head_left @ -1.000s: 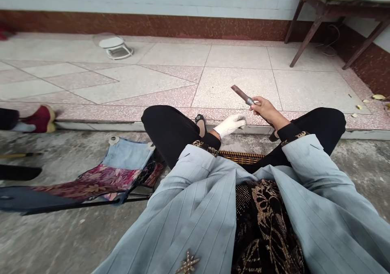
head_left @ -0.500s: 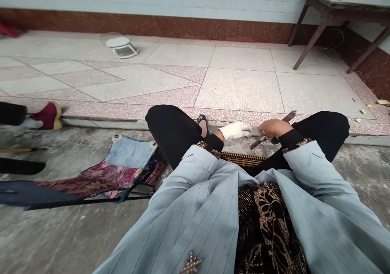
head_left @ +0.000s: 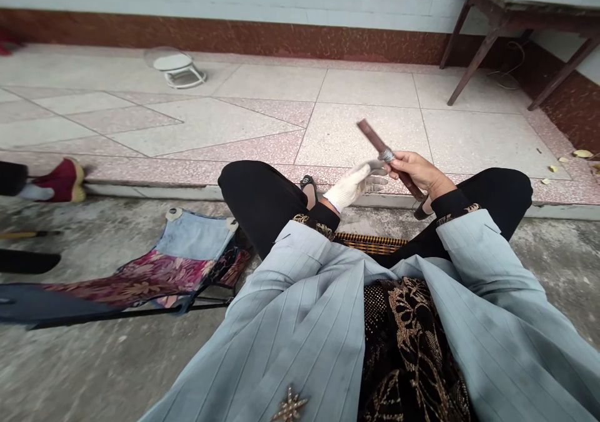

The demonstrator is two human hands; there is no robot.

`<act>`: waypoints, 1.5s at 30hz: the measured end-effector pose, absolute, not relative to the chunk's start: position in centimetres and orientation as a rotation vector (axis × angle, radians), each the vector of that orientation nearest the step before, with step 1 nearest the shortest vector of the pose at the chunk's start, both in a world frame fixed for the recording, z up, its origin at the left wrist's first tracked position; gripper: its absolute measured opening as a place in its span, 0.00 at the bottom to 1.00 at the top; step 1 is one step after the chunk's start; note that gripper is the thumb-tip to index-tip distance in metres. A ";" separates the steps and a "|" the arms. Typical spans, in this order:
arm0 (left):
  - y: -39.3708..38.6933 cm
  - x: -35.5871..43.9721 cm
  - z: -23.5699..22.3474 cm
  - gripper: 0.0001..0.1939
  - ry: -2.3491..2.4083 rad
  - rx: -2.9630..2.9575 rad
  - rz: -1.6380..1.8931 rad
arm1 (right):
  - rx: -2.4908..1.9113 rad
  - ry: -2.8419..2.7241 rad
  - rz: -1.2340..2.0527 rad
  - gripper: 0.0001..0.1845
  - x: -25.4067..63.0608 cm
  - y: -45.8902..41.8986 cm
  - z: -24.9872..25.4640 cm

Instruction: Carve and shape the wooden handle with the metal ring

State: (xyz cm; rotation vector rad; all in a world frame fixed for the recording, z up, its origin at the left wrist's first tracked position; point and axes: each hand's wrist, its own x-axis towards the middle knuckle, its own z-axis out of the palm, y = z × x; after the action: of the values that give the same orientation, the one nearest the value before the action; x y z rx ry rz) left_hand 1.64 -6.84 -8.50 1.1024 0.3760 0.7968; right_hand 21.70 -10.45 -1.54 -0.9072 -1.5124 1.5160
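Observation:
I sit with both arms stretched out between my black-trousered knees. My bare right hand (head_left: 415, 169) is closed round a brown knife-like tool (head_left: 375, 144) with a metal collar, its dark blade tilted up and to the left. My left hand (head_left: 356, 184) wears a white knitted glove; its fingers are stretched towards the collar of the tool and touch it or almost touch it. I cannot see anything held in the gloved hand. A woven yellow-and-black mat edge (head_left: 372, 242) shows under my wrists.
A folded fabric stool (head_left: 187, 259) lies on the concrete at my left. Beyond the step is a tiled terrace with a small white stand (head_left: 177, 69) and a wooden table (head_left: 515, 9). Another person's red shoe (head_left: 63, 181) is at the far left.
My right hand has swung the tool back up from a lowered position near my knee. The gloved left hand has opened its fingers and risen towards the tool's collar.

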 end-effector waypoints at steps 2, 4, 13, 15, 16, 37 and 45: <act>-7.0 1.3 -8.1 0.25 0.362 1.036 0.792 | -0.911 -1.433 1.432 0.20 21.9 -10.0 -1.5; -7.2 1.0 -7.7 0.24 0.353 1.002 0.746 | -0.916 -1.391 1.381 0.22 22.1 -9.7 -1.4; -8.1 1.7 -7.4 0.22 0.349 1.099 0.645 | -0.862 -1.180 1.271 0.17 22.1 -8.6 -2.3; -7.8 1.8 -7.7 0.27 0.453 1.129 0.707 | -0.859 -1.154 1.295 0.16 22.1 -8.5 -2.4; -7.5 1.7 -7.9 0.29 0.518 1.150 0.754 | -0.864 -1.144 1.305 0.16 22.0 -8.5 -2.4; -7.0 -1.2 -4.1 0.11 0.756 1.528 1.067 | -1.060 -1.235 1.178 0.17 21.3 -8.7 -2.6; -5.3 -2.6 -5.3 0.16 1.490 1.887 1.272 | -1.161 -1.114 0.982 0.12 21.9 -8.5 -2.3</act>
State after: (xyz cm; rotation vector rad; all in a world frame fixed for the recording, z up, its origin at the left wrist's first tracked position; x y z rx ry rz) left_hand -2.58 -5.34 -5.30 1.8867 1.4897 1.2719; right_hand 21.85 -8.46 -2.32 -1.1614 -1.1142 0.9819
